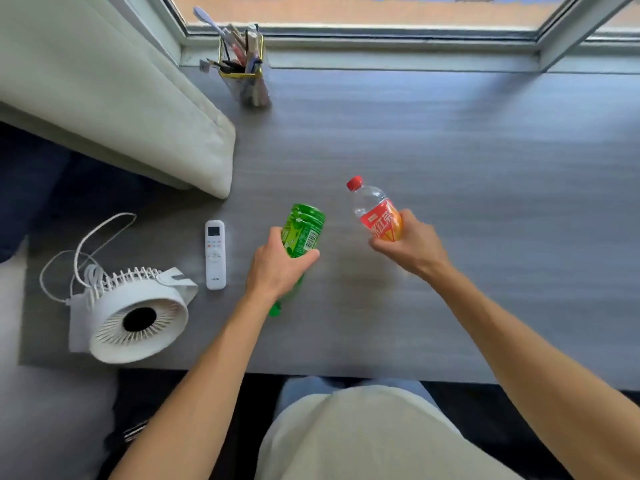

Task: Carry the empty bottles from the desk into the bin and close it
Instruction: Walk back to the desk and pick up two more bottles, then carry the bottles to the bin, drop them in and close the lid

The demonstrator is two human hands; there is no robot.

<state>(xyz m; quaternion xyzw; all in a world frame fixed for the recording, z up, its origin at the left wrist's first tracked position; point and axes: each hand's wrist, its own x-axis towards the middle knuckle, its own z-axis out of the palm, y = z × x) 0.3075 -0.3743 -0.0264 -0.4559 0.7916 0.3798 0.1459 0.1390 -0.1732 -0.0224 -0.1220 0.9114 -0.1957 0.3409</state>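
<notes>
Grey wood-grain desk (450,150) fills most of the frame, running up to a window sill at the top, with a pen holder (244,69) at the upper left, a white remote (215,254) and a white desk fan (133,317) at the lower left. We see no bin anywhere in this view, so it must lie somewhere off frame.

Near the middle of the frame our left hand (277,268) is wrapped around the green bottle (301,233), which is tipped so that its base points up the frame and its green cap shows below the wrist. Just to the right, our right hand (412,244) is closed around the lower body of the red-labelled bottle (377,216), its red cap leaning toward the upper left. Whether either bottle is clear of the desk or resting on it, we cannot tell.

We judge both to be very light, since the clear one looks empty. Thin plastic like this gives under pressure, so a firm squeeze would crumple it and a loose one lets the slick label slide. We think the labelled midsection, where we already hold them, is the best place, with fingers well around the body.
</notes>
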